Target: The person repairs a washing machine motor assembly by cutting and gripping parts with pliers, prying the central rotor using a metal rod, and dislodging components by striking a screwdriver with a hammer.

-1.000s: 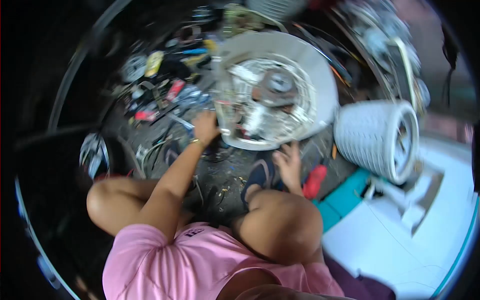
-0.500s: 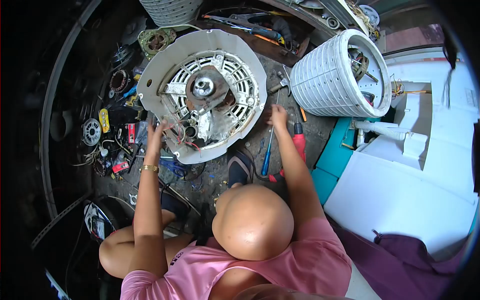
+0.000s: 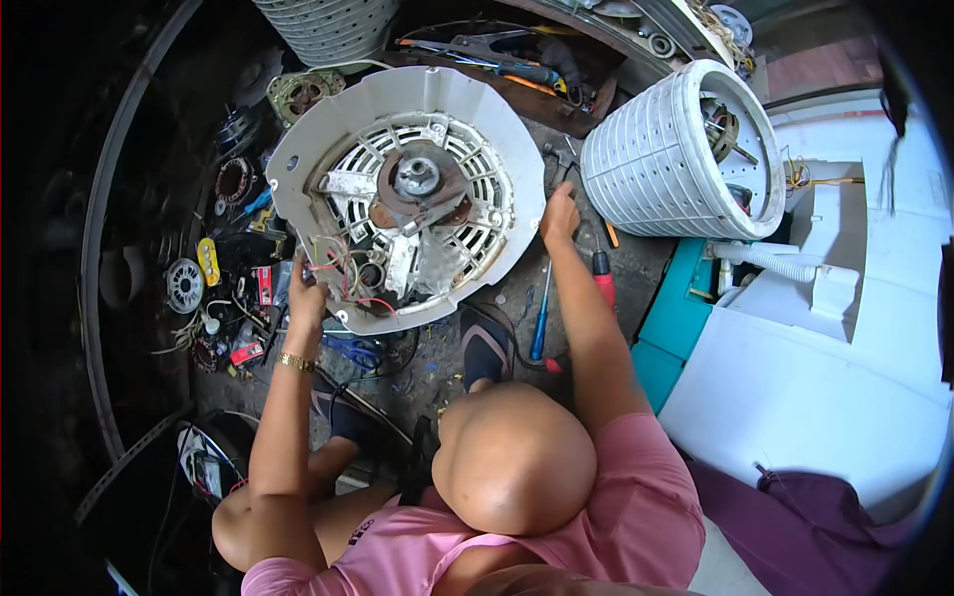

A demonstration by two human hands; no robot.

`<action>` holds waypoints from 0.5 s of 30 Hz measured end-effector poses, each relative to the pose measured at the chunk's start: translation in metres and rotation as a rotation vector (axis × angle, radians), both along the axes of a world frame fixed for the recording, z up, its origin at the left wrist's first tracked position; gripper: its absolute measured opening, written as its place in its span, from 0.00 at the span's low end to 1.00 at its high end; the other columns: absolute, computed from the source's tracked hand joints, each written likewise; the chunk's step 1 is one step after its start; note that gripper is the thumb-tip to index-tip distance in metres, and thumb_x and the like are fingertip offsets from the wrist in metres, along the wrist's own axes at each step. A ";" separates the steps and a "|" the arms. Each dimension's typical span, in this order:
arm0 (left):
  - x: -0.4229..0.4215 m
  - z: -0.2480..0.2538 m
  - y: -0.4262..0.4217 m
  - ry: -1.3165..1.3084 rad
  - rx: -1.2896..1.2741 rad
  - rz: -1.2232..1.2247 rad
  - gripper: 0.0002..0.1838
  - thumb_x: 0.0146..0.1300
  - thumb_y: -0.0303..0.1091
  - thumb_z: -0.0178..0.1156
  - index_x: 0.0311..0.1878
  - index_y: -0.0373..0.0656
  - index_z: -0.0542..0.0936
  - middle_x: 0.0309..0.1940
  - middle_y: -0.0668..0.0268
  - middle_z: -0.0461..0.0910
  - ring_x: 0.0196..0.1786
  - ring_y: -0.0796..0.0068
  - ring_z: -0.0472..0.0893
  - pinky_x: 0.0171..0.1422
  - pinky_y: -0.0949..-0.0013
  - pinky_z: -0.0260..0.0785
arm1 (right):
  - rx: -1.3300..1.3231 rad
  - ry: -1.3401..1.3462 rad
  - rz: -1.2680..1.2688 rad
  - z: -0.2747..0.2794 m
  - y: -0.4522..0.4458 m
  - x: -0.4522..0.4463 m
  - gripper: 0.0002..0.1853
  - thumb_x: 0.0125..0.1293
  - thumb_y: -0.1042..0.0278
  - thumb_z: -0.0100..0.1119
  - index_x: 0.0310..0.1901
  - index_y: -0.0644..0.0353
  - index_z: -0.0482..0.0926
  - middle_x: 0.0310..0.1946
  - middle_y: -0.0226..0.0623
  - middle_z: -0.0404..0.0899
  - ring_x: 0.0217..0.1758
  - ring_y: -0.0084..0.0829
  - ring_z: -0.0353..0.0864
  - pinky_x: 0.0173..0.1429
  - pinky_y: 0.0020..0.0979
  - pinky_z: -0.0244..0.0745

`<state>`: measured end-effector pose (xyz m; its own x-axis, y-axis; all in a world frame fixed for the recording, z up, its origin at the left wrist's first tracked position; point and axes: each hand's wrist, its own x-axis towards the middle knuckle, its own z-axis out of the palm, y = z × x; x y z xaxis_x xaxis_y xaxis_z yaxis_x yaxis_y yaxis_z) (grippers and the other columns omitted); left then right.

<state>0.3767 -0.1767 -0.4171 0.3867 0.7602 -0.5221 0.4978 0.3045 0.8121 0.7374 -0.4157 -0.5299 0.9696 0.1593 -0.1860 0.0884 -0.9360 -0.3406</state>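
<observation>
Flanking the white tub (image 3: 512, 149), upper centre of frame; round, no long axis. My left hand (image 3: 307, 301) is curled at its lower-left rim, right hand (image 3: 560, 216) half-closed by its right rim. Can't tell if either grips.

left hand (image 3: 308, 301): fingers curled | right hand (image 3: 560, 215): fingers curled | arms (image 3: 281, 437) apart, reaching forward
</observation>
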 end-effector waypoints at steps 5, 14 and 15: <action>0.004 -0.005 -0.017 -0.099 -0.091 0.010 0.40 0.50 0.14 0.46 0.70 0.45 0.54 0.42 0.56 0.77 0.36 0.69 0.79 0.33 0.69 0.73 | 0.055 -0.011 0.207 0.028 -0.047 -0.003 0.28 0.55 0.61 0.67 0.50 0.62 0.62 0.39 0.56 0.80 0.44 0.56 0.80 0.47 0.50 0.74; 0.013 -0.033 -0.111 -0.212 0.079 0.057 0.48 0.59 0.20 0.50 0.74 0.50 0.30 0.71 0.47 0.50 0.69 0.58 0.61 0.69 0.59 0.59 | 0.524 -0.084 0.300 0.008 -0.120 -0.056 0.16 0.62 0.69 0.59 0.51 0.61 0.72 0.44 0.43 0.78 0.43 0.40 0.79 0.47 0.38 0.73; 0.004 -0.034 -0.113 -0.241 0.085 0.067 0.48 0.59 0.23 0.50 0.74 0.51 0.29 0.71 0.46 0.49 0.70 0.57 0.59 0.69 0.58 0.58 | 0.717 -0.057 0.211 0.001 -0.119 -0.063 0.17 0.65 0.68 0.56 0.53 0.61 0.71 0.49 0.42 0.76 0.45 0.38 0.78 0.47 0.39 0.73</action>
